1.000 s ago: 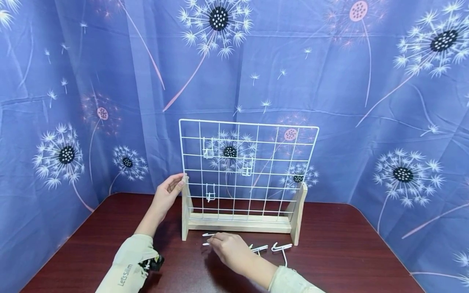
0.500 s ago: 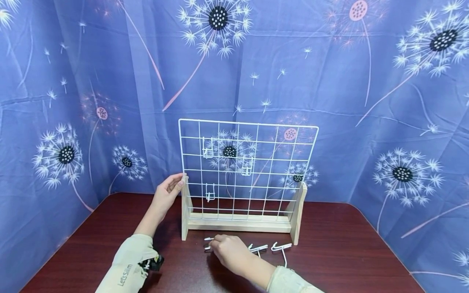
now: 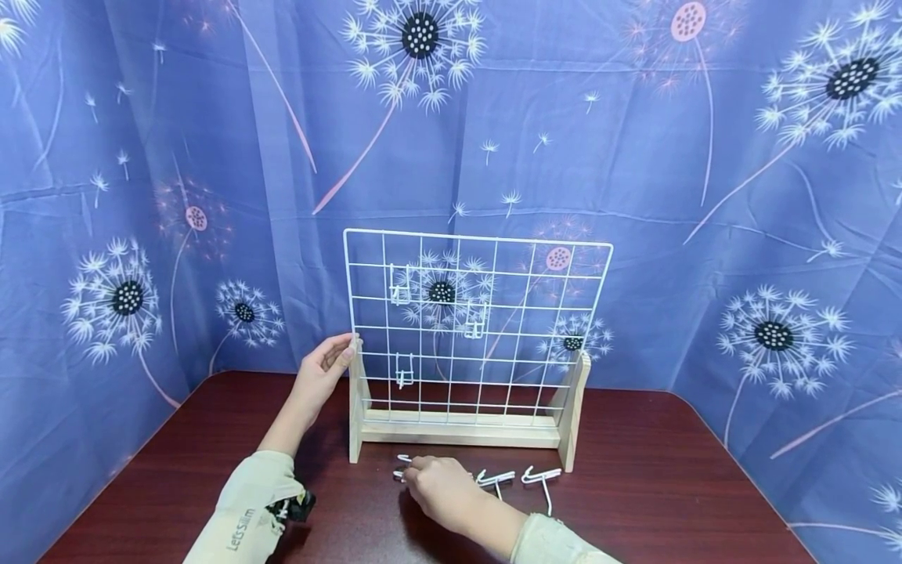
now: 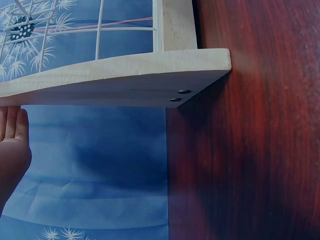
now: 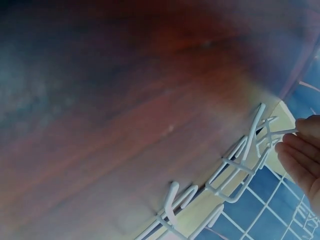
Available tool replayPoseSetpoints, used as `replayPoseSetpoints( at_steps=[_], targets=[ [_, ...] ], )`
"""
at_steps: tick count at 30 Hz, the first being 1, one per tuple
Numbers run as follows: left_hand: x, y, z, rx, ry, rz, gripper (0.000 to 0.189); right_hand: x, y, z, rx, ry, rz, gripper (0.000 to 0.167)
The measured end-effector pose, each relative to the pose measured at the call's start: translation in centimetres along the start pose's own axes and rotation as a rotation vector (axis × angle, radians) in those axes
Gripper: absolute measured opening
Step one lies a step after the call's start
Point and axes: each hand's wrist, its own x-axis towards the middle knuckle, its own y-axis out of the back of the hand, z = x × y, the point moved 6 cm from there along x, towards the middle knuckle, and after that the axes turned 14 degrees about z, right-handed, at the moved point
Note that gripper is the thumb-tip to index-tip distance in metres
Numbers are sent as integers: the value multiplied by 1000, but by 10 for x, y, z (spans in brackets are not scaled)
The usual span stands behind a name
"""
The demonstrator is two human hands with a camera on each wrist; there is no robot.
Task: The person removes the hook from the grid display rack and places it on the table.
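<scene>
- In front of the pale wooden stand (image 3: 461,435), a white bent-wire hook (image 5: 285,132) has shifted only slightly over the last second, its prongs showing beyond the fingers; this reads as being turned in the grip, and it is not hung.
- It looks smooth and glossy, with short curled prongs and a thin stem; the fingers hide part of it.
- The right hand (image 3: 445,492) pinches that stem, low in front of the stand.
- Two loose white wire hooks (image 3: 496,478) lie in front of the stand, toward its right end.
- The white wire grid (image 3: 458,270) stands upright in the stand, with three hung white wire hooks (image 3: 474,327) in place, unchanged.
- The left hand (image 3: 324,368) stays at the stand's left upper end, fingertips touching; I cannot tell whether it clamps.
- Beneath the stand is the dark red wooden desk (image 3: 655,462); behind it hangs a blue dandelion-print curtain (image 3: 634,172).
</scene>
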Motion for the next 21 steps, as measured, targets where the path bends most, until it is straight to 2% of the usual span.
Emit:
replayPoseSetpoints(
  at_steps=[14,21],
  targets=[
    [1,1,-1,-1,7,-2,39,-6,-5,-11,47,45,-110,5],
    [0,0,-1,-4,28,-3,39,-10,-4,-19,6,139,-112,7]
  ],
)
